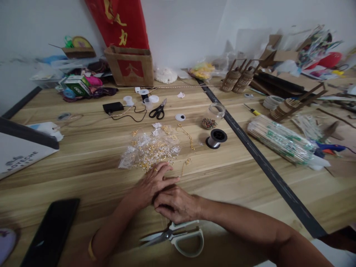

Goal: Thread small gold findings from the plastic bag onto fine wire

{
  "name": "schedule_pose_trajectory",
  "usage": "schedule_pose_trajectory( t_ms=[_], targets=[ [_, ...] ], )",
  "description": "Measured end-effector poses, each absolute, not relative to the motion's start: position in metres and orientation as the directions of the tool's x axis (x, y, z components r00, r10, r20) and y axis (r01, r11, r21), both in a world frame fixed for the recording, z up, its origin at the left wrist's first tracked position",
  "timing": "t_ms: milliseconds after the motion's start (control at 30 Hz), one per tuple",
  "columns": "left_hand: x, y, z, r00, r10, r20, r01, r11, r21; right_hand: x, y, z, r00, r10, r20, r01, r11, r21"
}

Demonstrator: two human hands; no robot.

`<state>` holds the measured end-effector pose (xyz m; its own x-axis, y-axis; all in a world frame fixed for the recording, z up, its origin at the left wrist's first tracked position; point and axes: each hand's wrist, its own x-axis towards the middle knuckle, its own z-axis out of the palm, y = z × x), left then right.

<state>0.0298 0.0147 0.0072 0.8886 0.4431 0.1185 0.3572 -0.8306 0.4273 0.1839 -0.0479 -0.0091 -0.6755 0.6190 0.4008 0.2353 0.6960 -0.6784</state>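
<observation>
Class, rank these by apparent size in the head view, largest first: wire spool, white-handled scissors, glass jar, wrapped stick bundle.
1. Wrapped stick bundle
2. White-handled scissors
3. Glass jar and wire spool: too alike to rank

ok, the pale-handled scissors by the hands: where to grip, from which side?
I'd take the near handle loop of the scissors, coming from the near side. They lie with parted blades pointing left; that wide loop shows plainly, while the right hand crowds the far handle.
</observation>
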Motion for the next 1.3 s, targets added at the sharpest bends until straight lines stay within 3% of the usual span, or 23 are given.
schedule_pose_trajectory(
  t_ms=[1300],
  targets=[
    [0.0274,0.0173,0.0018,0.856,0.482,0.187,0.366,-0.820,0.439,0.1829,-0.0475,-0.0082,-0.676,0.623,0.393,0.246,0.693,-0.677]
  ],
)
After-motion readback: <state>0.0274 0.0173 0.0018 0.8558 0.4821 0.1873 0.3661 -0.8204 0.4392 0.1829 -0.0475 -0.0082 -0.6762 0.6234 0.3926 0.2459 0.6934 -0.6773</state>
